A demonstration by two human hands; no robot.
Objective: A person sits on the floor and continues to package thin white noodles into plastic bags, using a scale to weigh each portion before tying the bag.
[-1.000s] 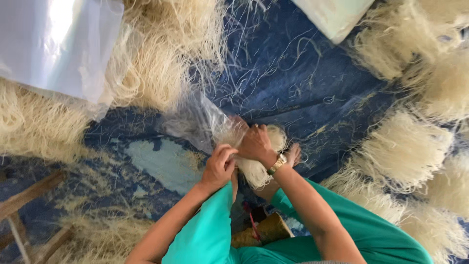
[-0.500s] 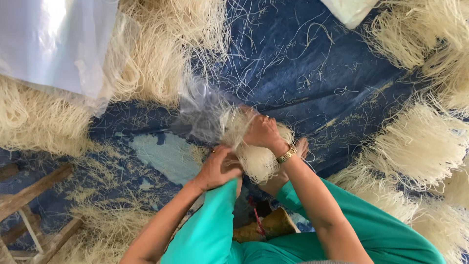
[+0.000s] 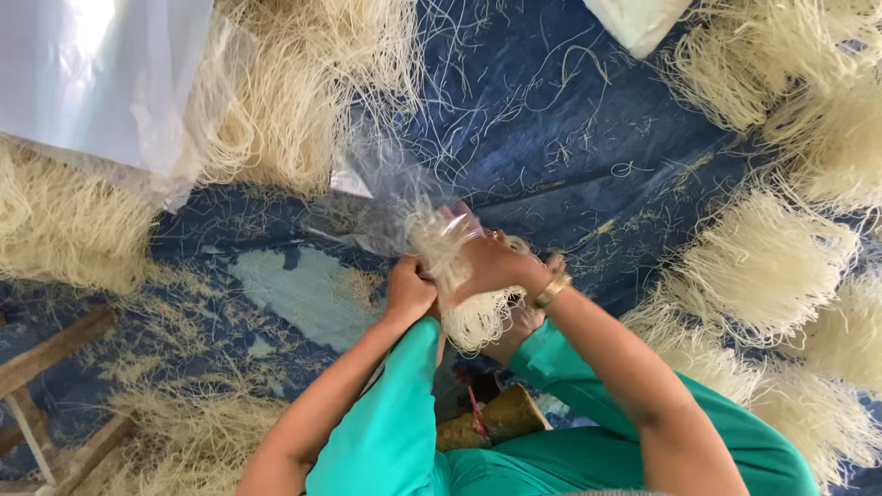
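Lying bunched between both hands above the lap: pale, thin, stringy noodle bundle [image 3: 473, 308], half inside a clear plastic bag [image 3: 395, 197]; gripping it closed-fisted from the left, left hand [image 3: 409, 292]; wrapping over its top, right hand [image 3: 496, 266], gold bracelet [image 3: 551, 291] at wrist; spreading beneath, blue tarpaulin [image 3: 570, 138]; ringing it, cream noodle heaps [image 3: 763, 266].

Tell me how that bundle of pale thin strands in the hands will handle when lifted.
The bundle of strands probably flops: its ends droop below the right hand. It looks light for its bulk. Likely brittle and apt to shed, judging by broken bits strewn on the blue tarp.
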